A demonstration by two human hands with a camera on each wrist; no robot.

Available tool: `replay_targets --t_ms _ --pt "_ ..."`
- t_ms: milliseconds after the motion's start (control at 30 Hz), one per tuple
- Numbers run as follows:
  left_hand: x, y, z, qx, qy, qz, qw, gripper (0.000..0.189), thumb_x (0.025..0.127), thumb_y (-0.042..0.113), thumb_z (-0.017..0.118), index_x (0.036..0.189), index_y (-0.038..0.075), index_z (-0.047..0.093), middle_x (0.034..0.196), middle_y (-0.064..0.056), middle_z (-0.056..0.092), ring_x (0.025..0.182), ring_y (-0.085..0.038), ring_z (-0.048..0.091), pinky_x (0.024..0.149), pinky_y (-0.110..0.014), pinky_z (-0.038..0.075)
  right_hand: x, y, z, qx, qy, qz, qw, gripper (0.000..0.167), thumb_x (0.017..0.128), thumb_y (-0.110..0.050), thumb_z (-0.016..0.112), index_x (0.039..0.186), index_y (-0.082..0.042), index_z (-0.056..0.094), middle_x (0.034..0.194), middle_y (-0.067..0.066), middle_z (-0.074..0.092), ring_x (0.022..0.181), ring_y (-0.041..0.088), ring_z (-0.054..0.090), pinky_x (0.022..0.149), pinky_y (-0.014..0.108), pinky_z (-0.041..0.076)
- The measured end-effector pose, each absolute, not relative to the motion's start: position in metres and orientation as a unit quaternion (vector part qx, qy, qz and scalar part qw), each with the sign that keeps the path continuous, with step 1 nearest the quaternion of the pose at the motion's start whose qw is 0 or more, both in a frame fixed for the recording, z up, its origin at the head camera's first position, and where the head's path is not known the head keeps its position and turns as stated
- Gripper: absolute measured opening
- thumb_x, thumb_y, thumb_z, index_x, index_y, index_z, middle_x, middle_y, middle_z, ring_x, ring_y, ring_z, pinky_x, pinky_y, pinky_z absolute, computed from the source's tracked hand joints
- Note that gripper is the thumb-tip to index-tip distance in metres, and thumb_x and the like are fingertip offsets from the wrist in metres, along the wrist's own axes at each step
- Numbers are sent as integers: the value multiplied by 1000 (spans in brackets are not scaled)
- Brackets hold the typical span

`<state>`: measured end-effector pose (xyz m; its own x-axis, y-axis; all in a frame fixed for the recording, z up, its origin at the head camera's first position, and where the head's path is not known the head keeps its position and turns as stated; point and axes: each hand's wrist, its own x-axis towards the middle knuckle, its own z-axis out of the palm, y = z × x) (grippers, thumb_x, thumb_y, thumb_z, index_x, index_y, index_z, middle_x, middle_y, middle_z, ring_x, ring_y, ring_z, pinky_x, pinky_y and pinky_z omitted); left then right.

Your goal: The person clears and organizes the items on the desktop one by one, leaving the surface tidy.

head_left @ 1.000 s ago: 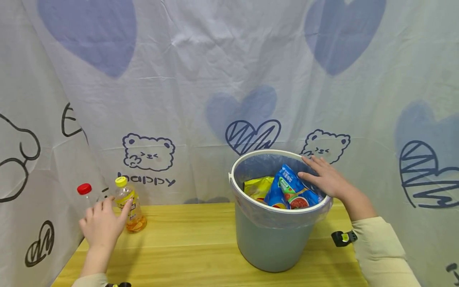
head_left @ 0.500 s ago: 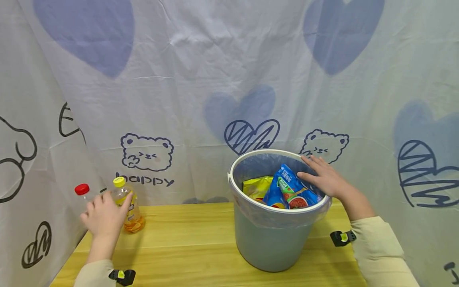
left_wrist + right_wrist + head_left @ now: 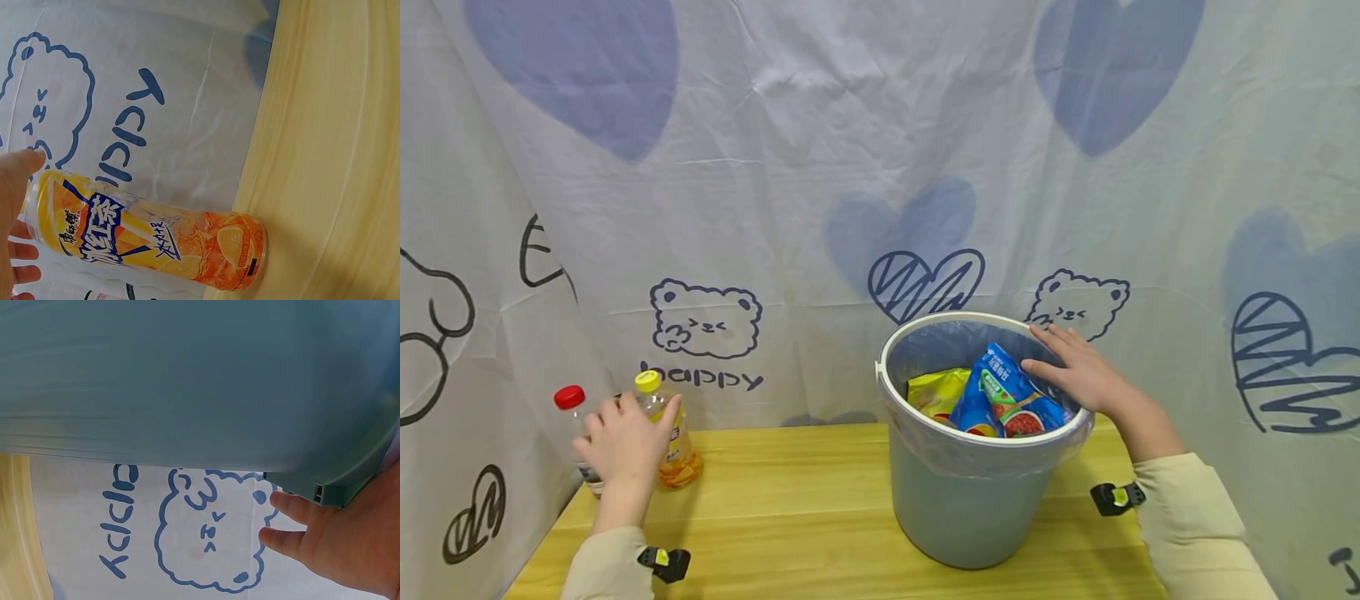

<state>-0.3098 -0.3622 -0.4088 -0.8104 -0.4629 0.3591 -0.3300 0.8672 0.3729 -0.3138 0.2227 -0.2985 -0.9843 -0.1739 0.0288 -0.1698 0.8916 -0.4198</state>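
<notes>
My left hand (image 3: 625,437) is spread at the near side of a clear iced tea bottle (image 3: 676,467) with a yellow cap and an orange-printed label. In the left wrist view the thumb and fingers stand apart on either side of the upper part of the bottle (image 3: 150,231); a firm grip does not show. A red-capped bottle (image 3: 569,398) stands to the left, mostly covered by this hand. On the right, my right hand (image 3: 1086,375) lies with fairly straight fingers on the rim of a grey-blue trash bin (image 3: 970,508).
A clear liner (image 3: 925,342) hangs over the bin's white rim. Inside lie a blue snack bag (image 3: 1000,392) and a yellow bag (image 3: 936,390). The wooden table (image 3: 790,492) meets a printed curtain (image 3: 820,167) at the back and sides.
My left hand has shifted a little right and closer to the yellow-capped bottle, uncovering more of the red-capped one. My right hand stays on the bin's rim.
</notes>
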Motion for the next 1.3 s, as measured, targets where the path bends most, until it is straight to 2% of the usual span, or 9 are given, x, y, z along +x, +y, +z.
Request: replay_targets --t_ms 267,533,833,1300 --pt "-312 -362 -409 210 -942 -143 220 84 90 62 52 130 -11 43 126 -35 43 117 -53 36 92 -69 28 -314 222 -298 -88 972 -218 6 81 95 -62 42 156 -12 20 161 27 8 147 52 -1 108 76 6" --pt "-310 -360 -408 207 -943 -148 213 85 91 61 52 135 -10 40 132 -36 42 120 -54 35 94 -68 28 -314 224 -300 -90 971 -223 3 81 95 -61 42 155 -11 22 160 28 9 146 53 0 108 76 7" --pt "-304 -352 -412 198 -938 -149 243 78 89 55 60 133 -7 42 131 -34 46 118 -53 39 92 -65 30 -314 223 -299 -89 971 -222 4 80 96 -61 42 155 -10 22 160 28 9 146 52 1 109 75 7" --pt "-296 -336 -416 157 -936 -125 289 73 84 50 69 127 -5 47 121 -31 52 109 -48 43 86 -62 34 -313 223 -299 -87 970 -225 6 80 96 -60 42 155 -9 23 160 28 10 146 52 1 108 76 8"
